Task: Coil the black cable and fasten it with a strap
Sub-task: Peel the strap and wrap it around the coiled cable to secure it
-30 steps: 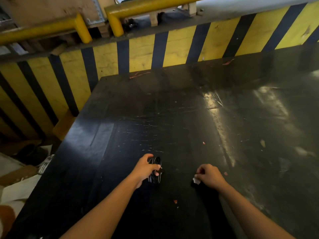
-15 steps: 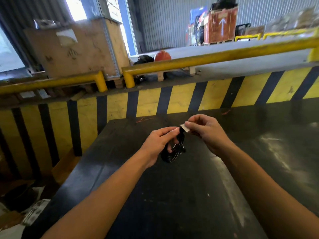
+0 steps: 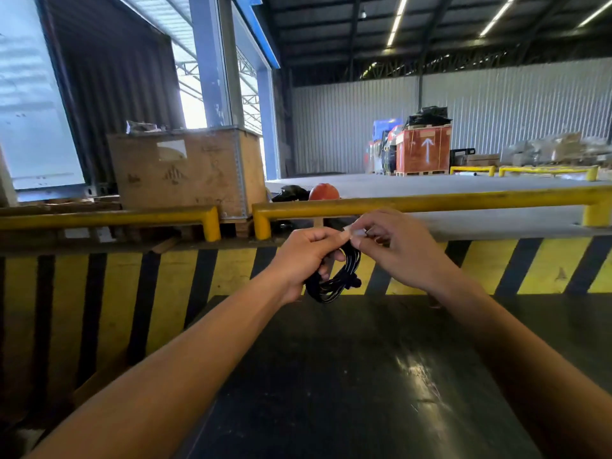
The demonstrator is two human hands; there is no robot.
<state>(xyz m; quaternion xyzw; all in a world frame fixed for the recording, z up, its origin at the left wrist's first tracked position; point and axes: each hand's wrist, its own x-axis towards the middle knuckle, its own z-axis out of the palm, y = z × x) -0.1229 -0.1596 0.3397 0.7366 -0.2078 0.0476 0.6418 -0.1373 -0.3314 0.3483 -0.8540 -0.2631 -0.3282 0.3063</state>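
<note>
The black cable (image 3: 334,281) is wound into a small coil and hangs in the air above the far edge of the black table (image 3: 364,376). My left hand (image 3: 304,256) grips the coil from the left, fingers closed through its loop. My right hand (image 3: 397,250) pinches a small pale strap (image 3: 356,232) at the top of the coil, right against my left thumb. A black plug end sticks out at the coil's lower right. Most of the strap is hidden by my fingers.
Behind the table stands a yellow-and-black striped wall (image 3: 165,286) topped by yellow guard rails (image 3: 430,203). A wooden crate (image 3: 185,173) sits at the back left, an orange crate (image 3: 424,149) far off on the warehouse floor.
Both hands rose from the tabletop with the coil and strap and came together in the air. The camera view tilted up from the table toward the warehouse.
</note>
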